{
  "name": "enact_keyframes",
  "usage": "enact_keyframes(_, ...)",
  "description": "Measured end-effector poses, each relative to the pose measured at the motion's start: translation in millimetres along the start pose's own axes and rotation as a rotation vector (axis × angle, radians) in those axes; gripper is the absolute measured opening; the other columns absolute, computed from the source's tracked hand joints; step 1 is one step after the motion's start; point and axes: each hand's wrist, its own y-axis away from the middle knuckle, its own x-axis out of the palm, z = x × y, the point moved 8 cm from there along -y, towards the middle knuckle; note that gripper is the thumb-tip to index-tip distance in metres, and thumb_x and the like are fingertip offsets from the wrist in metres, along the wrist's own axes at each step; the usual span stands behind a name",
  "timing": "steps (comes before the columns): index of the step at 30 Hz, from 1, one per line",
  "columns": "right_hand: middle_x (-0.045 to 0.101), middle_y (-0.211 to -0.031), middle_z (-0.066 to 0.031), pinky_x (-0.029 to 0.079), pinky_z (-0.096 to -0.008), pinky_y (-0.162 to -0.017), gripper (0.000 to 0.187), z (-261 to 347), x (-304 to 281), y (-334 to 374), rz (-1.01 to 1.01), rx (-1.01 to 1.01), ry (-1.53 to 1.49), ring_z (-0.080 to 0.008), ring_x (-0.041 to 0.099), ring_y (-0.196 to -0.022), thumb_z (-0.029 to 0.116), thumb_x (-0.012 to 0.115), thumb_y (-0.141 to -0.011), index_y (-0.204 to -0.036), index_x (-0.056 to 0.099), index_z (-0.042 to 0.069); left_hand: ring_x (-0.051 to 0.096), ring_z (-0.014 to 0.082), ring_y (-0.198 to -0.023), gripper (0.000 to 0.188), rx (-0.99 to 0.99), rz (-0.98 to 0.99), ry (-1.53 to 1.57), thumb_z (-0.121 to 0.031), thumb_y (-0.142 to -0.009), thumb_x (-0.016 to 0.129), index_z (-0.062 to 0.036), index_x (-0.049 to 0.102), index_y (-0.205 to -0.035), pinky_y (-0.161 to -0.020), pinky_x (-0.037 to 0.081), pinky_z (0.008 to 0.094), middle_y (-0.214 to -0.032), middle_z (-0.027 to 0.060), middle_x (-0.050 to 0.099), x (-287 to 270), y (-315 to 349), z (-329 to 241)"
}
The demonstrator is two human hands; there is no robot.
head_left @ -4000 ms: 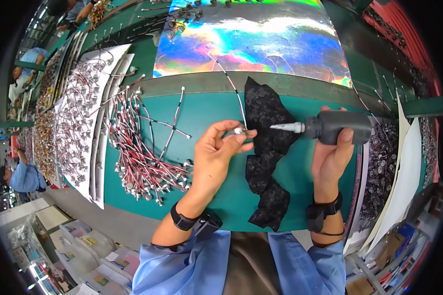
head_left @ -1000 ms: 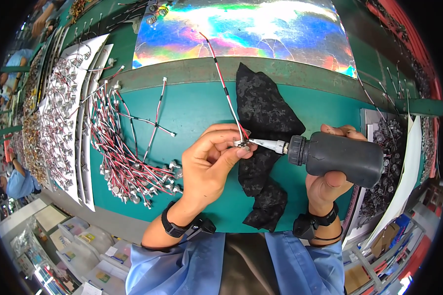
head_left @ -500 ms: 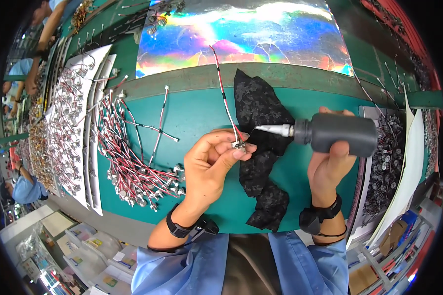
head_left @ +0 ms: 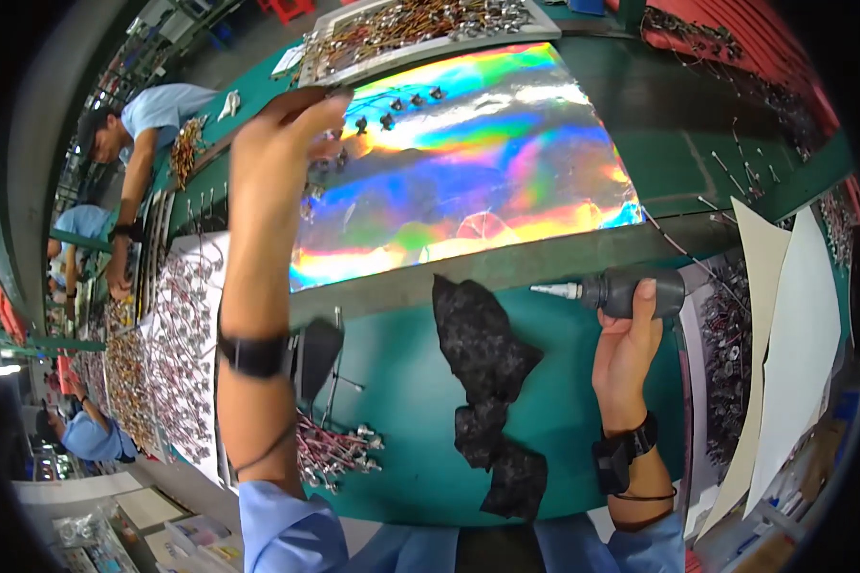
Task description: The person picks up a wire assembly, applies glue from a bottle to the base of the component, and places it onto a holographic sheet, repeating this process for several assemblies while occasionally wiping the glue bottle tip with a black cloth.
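Observation:
My left hand [head_left: 282, 143] stretches far forward to the upper left corner of a shiny rainbow foil sheet [head_left: 449, 181]. Its fingers are smeared by motion, so whether they hold anything is unclear. Small metal parts with dark wires [head_left: 387, 122] lie on the foil beside its fingertips. In my right hand [head_left: 626, 358], fingers wrap round a dark grey squeeze bottle [head_left: 655, 292] with a pale pointed nozzle, lying nearly level above the green mat [head_left: 583, 430] and pointing left. A crumpled black cloth [head_left: 487, 358] lies between my arms.
Red, white and black wired parts [head_left: 334, 454] are heaped by my left forearm, which partly hides them. White boards [head_left: 177, 353] at left carry rows of similar parts. A tray of parts [head_left: 420, 33] sits beyond the foil. Dark parts [head_left: 726, 363] fill the right side. Co-workers [head_left: 153, 124] sit at left.
My left hand has left the middle of the mat, with the wired part it held there, and moved forward-left over the foil. The view has shifted forward-left; my right hand still holds the bottle.

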Motion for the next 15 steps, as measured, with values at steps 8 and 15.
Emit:
enact_keyframes(8, 0.051, -0.100, -0.0054, 0.041, -0.0308, -0.079, 0.042, 2.9, 4.5, -3.2, -0.056, 0.052, -0.078, -0.0166, 0.050, -0.095, 0.038, 0.049, -0.085, -0.109, 0.043, 0.004, 0.060, 0.0220, -0.071, 0.018, -0.091, -0.071, -0.341, -0.022, -0.065, 0.066, -0.0088, 0.068, -0.077, -0.066, 0.045, 0.0311, -0.075, 0.0087, 0.065, 94.2, -123.9, 123.9)
enact_keyframes(15, 0.048, -0.106, -0.0071, 0.040, -0.0342, -0.085, 0.049, 2.4, -2.0, -3.5, -0.079, 0.096, -0.114, -0.0201, 0.047, -0.105, 0.041, 0.049, -0.084, -0.114, 0.039, 0.004, 0.060, 0.0282, -0.072, 0.017, 0.059, -0.103, -0.734, -0.023, -0.063, 0.065, -0.0102, 0.068, -0.073, -0.071, 0.047, 0.0349, -0.073, 0.0114, 0.064, 152.5, -130.9, 140.7)
